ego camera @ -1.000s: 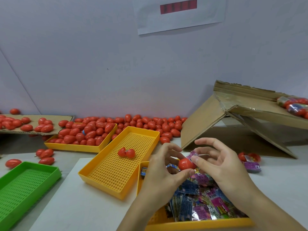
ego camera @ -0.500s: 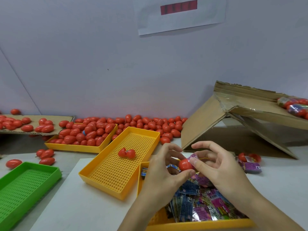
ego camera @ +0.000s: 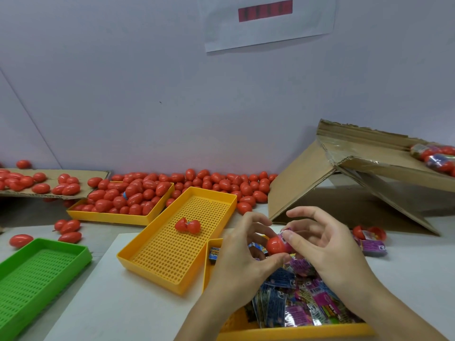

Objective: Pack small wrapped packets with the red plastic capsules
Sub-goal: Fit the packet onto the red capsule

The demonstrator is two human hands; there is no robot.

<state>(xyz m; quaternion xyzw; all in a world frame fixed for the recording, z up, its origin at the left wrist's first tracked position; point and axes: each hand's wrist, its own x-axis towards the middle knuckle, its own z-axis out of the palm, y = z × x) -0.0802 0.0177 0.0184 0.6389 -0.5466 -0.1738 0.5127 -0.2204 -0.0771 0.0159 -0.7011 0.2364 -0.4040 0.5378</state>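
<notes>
The green tray point(ego camera: 37, 271) runs off the left edge. The hands hide part of the packet tray point(ego camera: 295, 332). The wall paper's point(ego camera: 268, 20) words are blurred.

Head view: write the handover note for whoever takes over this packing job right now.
Left hand: holds a red capsule half between thumb and fingers.
Right hand: pinches a pink wrapped packet at the capsule's mouth; how far in it sits cannot be told.
Supplies: packets fill the near yellow tray; one open capsule lies in the middle yellow tray; closed capsules fill the far yellow tray and line the wall.
Green tray holds nothing visible.
Left: seat the packet, close the capsule, set it aside, repeat.
</notes>
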